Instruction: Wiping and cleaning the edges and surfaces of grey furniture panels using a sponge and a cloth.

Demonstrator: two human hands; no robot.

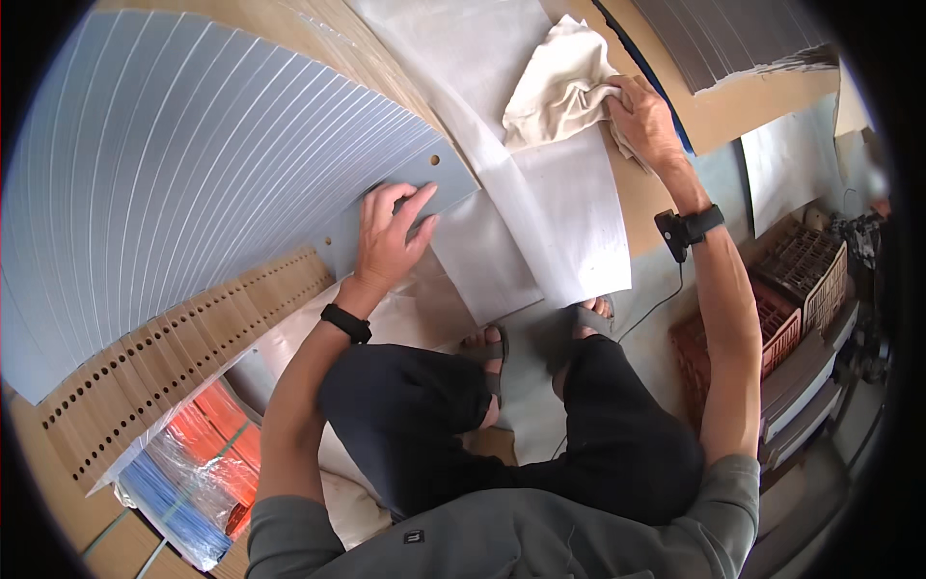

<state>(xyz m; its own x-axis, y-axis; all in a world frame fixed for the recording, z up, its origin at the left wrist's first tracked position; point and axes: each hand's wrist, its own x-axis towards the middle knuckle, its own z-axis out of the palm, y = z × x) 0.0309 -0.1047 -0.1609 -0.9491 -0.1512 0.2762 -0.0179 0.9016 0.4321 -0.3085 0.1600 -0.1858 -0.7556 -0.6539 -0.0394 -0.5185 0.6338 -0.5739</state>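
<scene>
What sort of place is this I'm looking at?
Probably a workshop or packing area, though one view can't confirm which. The signs are a large fanned row of grey-blue sheets, plastic-wrapped orange and blue bundles, and slatted crates on the right.

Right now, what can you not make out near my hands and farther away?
Head view:
- Flat blue-grey holed sheet: part behind the left hand, covered by it.
- Crumpled cream cloth: underside, hidden by its folds and the right hand.
- Dark grey stacked sheets: far end, cut by the top edge.
- Dark objects beyond the brown plastic crate: blurred.
</scene>
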